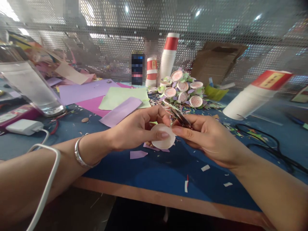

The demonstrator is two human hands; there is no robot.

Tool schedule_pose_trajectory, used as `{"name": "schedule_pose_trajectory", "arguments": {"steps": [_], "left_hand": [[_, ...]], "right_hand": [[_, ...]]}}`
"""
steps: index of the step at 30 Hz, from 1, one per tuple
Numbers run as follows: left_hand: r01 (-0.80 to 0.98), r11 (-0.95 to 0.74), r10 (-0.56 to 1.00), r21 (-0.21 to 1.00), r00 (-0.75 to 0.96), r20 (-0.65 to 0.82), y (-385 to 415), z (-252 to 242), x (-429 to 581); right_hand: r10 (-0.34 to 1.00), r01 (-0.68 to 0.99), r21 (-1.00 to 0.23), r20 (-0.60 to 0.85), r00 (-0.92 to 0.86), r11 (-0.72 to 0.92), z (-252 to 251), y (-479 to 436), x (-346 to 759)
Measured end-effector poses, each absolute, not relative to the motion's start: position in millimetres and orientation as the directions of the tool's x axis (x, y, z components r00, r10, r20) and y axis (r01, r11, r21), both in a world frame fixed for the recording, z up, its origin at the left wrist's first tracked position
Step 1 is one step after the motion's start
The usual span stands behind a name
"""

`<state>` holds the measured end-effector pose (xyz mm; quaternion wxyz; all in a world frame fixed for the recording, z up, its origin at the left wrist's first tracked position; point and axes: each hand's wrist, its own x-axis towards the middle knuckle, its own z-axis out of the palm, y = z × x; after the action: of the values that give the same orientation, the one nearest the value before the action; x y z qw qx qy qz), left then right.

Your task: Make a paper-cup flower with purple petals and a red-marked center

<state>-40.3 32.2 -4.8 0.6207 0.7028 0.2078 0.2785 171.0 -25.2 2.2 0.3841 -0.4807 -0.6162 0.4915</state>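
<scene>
My left hand (pixel 149 125) grips a small round white paper cup bottom (pixel 166 141), its thumb lying across the flat face. Against the upper right rim of that disc, my right hand (pixel 199 131) pinches with thumb and finger. Dark scissors (pixel 180 117) are also held in my right hand, with the blades pointing up and to the left. Just below the disc, cut purple paper pieces (pixel 139 155) lie on the blue table. A purple paper strip (pixel 121 112) lies beyond my left wrist.
Beyond my hands is a heap of round cup bottoms (pixel 183 86) with paper leaves. Stacked paper cups (pixel 168 57) stand behind it; another cup stack (pixel 257 94) leans at right. Coloured sheets (pixel 84 91), a glass of water (pixel 33 86), a white charger (pixel 24 126) and a black cable (pixel 267 141) lie around.
</scene>
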Motion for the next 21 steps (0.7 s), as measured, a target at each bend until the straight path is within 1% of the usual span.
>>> {"name": "schedule_pose_trajectory", "arguments": {"steps": [3, 6, 8, 14, 15, 17, 19, 21], "left_hand": [[-0.079, -0.087, 0.671, 0.993, 0.732, 0.117, 29.2, -2.6, -40.0], [-0.033, 0.045, 0.691, 0.998, 0.723, -0.007, 25.6, 1.2, -40.8], [-0.004, 0.099, 0.69, 0.995, 0.721, -0.066, 23.9, 3.0, -41.1], [-0.059, 0.116, 0.77, 0.992, 0.636, -0.052, 25.3, 1.8, -38.6], [-0.08, 0.115, 0.785, 0.99, 0.618, -0.042, 26.0, 1.4, -38.2], [-0.122, 0.111, 0.8, 0.986, 0.599, -0.016, 26.9, 1.3, -37.8], [-0.145, 0.108, 0.798, 0.983, 0.602, 0.001, 26.8, 1.7, -37.7], [-0.143, 0.106, 0.8, 0.984, 0.6, 0.001, 25.5, 2.3, -37.7]], "right_hand": [[0.973, 0.205, -0.977, 0.009, -0.232, 0.058, 3.2, -25.0, 170.6], [0.972, 0.211, -0.975, 0.025, -0.232, 0.075, 1.8, -24.3, 170.1], [0.972, 0.217, -0.972, 0.032, -0.233, 0.084, -0.6, -23.3, 170.8], [0.978, 0.253, -0.954, 0.124, -0.167, 0.164, -4.0, -21.7, 176.5], [0.977, 0.279, -0.942, 0.146, -0.157, 0.185, -3.1, -22.1, 176.7], [0.971, 0.385, -0.892, 0.196, -0.139, 0.235, -0.7, -23.4, 175.6], [0.959, 0.525, -0.802, 0.248, -0.138, 0.283, 1.2, -24.6, 173.5], [0.946, 0.616, -0.721, 0.281, -0.159, 0.318, 1.4, -24.9, 171.8]]}}
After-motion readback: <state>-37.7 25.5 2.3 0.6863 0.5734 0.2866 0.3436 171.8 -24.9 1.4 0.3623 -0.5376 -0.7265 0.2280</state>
